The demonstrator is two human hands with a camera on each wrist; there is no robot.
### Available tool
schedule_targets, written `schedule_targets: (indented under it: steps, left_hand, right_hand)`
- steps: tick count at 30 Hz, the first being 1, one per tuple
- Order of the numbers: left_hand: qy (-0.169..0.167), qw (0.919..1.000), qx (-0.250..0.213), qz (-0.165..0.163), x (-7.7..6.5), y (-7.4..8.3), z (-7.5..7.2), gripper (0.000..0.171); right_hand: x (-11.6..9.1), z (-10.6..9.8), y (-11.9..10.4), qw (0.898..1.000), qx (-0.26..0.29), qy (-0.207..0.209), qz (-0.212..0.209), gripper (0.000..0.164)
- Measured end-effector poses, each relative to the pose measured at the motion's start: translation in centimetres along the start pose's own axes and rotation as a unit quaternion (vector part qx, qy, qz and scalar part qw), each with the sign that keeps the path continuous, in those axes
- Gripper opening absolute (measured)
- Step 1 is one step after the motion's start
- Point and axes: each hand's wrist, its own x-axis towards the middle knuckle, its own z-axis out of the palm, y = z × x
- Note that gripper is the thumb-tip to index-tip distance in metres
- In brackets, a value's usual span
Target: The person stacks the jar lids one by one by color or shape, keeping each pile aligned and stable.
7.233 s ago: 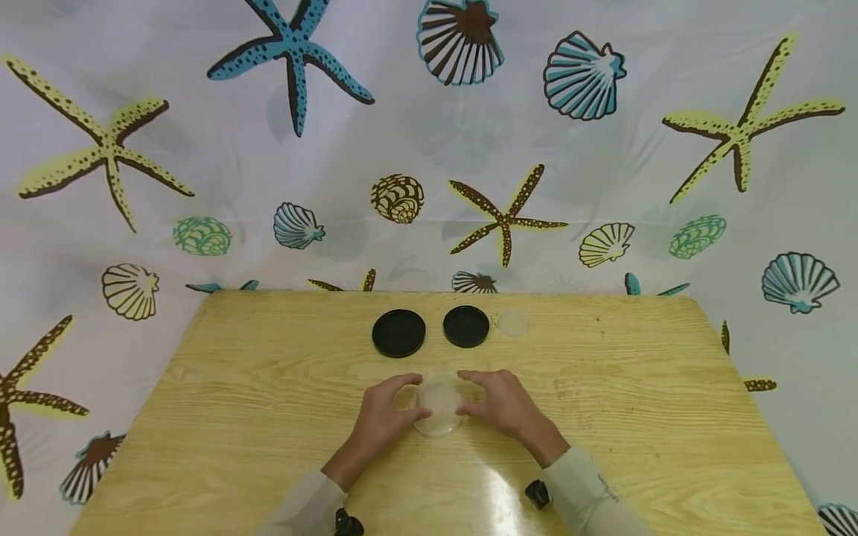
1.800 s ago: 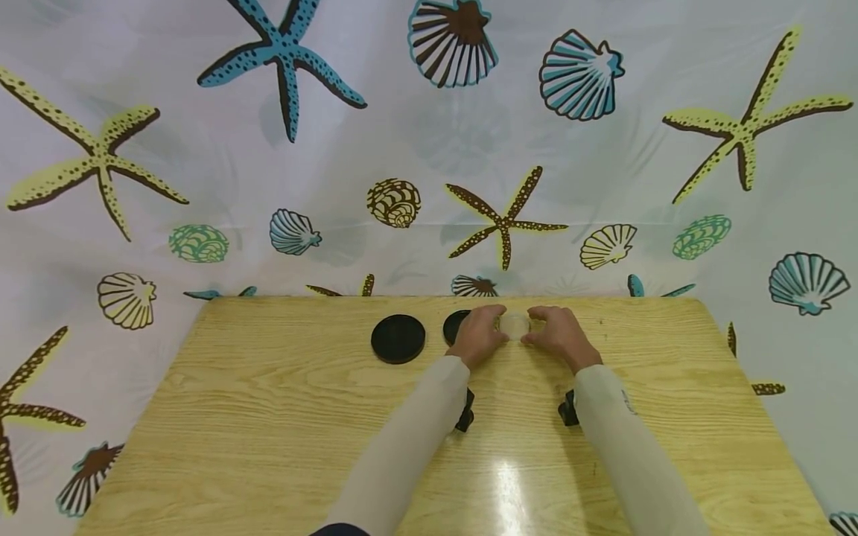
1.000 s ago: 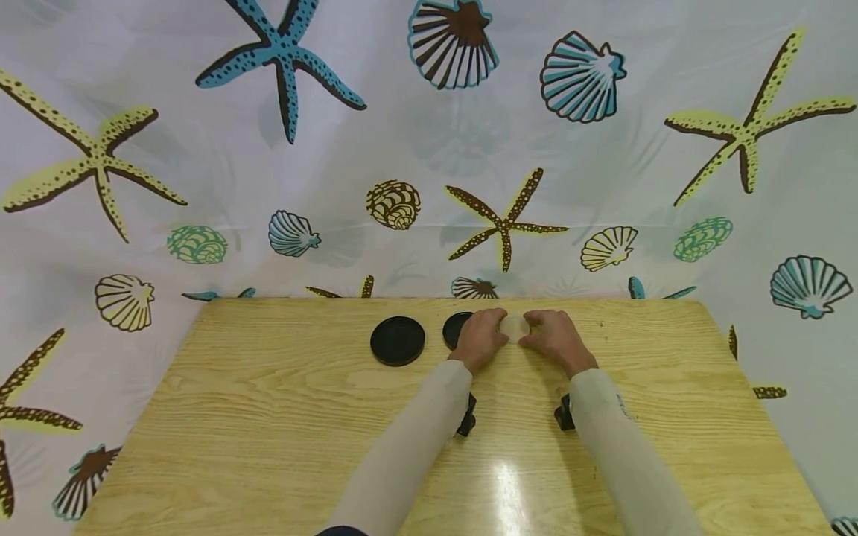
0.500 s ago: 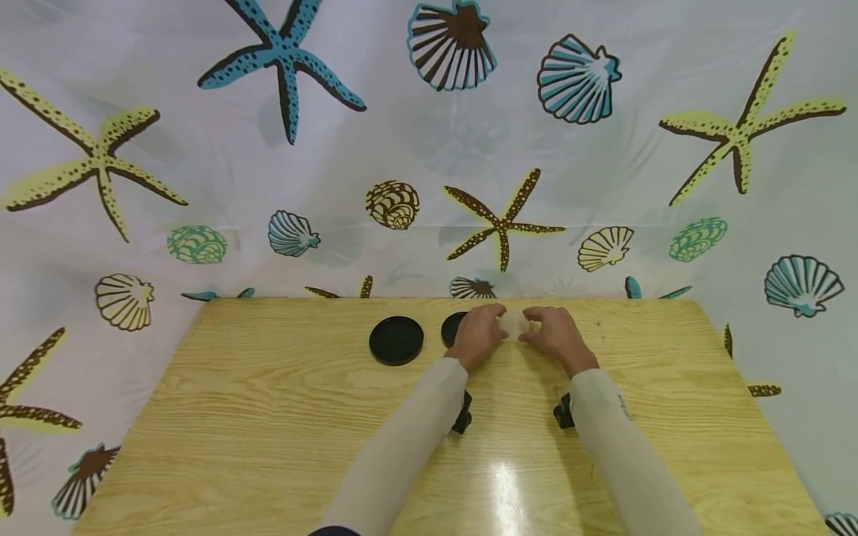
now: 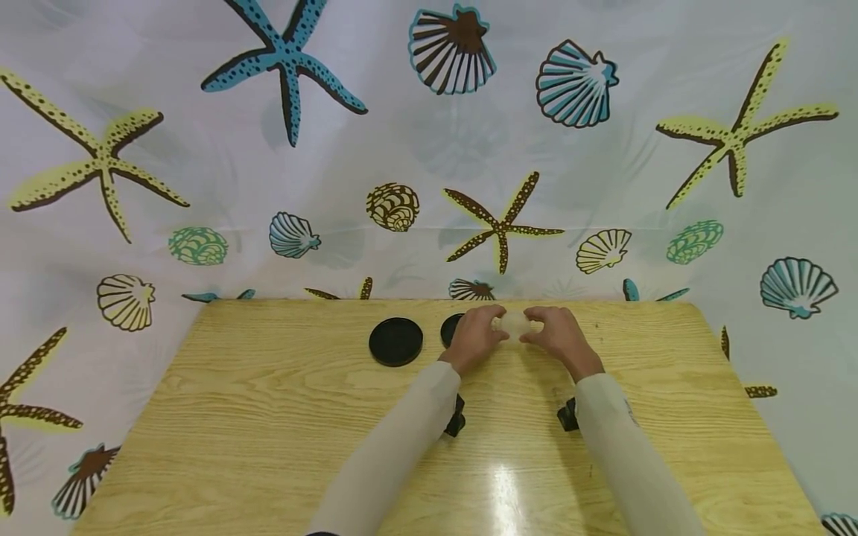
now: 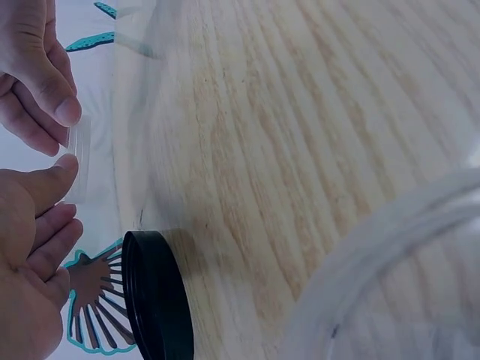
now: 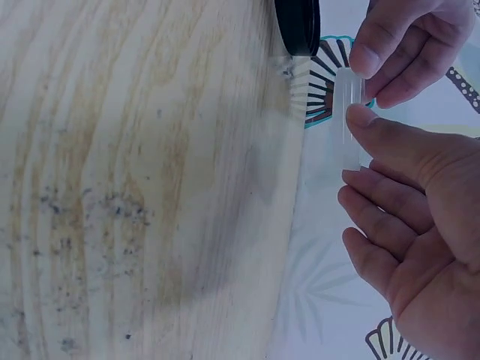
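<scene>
Both hands hold a small clear round dish [image 5: 515,324] above the far part of the wooden table. Seen edge-on in the left wrist view, the same dish [image 6: 79,161] shows a low, flat rim raised off the tabletop. My left hand [image 5: 474,335] grips its left side with thumb and fingers. My right hand [image 5: 559,339] grips the opposite side, the thumb on the near face in the right wrist view. Just left of my left hand lies a small black round dish [image 5: 450,330], partly hidden by that hand.
A larger black round dish [image 5: 395,342] lies farther left. Close to the left wrist camera stands a larger clear round dish [image 6: 315,300], not visible in the head view. A patterned cloth [image 5: 402,149] hangs behind the table's [image 5: 268,417] back edge.
Seven seconds ago both hands were around the larger clear dish mid-table. They have since moved to the small clear dish at the back and raised it. The last half second shows little shift.
</scene>
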Motion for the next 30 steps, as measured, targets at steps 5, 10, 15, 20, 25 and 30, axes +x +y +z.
schedule_targets:
  steps: [5, 10, 15, 20, 25, 30]
  left_hand:
    - [-0.002, 1.0, -0.007, 0.006, -0.4, 0.3, -0.6, 0.038]
    - [-0.003, 0.9998, -0.018, 0.006, -1.2, 0.3, -1.2, 0.037]
    - [0.007, 0.9997, -0.022, 0.009, -2.1, 0.1, -1.5, 0.038]
    - [0.004, 0.9996, -0.028, 0.006, -3.1, 0.0, -1.6, 0.041]
    - [0.008, 0.9996, -0.025, 0.01, -3.8, 0.1, -1.8, 0.043]
    - [0.024, 0.999, -0.032, 0.019, -4.7, -0.2, -2.3, 0.043]
  right_hand:
    - [-0.4, -0.3, -0.2, 1.0, 0.0, 0.005, -0.011, 0.052]
    - [-1.0, -0.4, -0.7, 1.0, 0.011, 0.008, -0.017, 0.052]
    - [-1.7, -0.3, -1.2, 0.999, 0.016, 0.01, -0.031, 0.052]
    - [-2.6, -0.1, -1.7, 0.999, 0.016, 0.009, -0.038, 0.052]
    - [-3.2, 0.1, -1.9, 0.999, 0.021, 0.022, -0.045, 0.051]
    - [-3.7, 0.2, -2.6, 0.998, 0.035, 0.027, -0.053, 0.05]
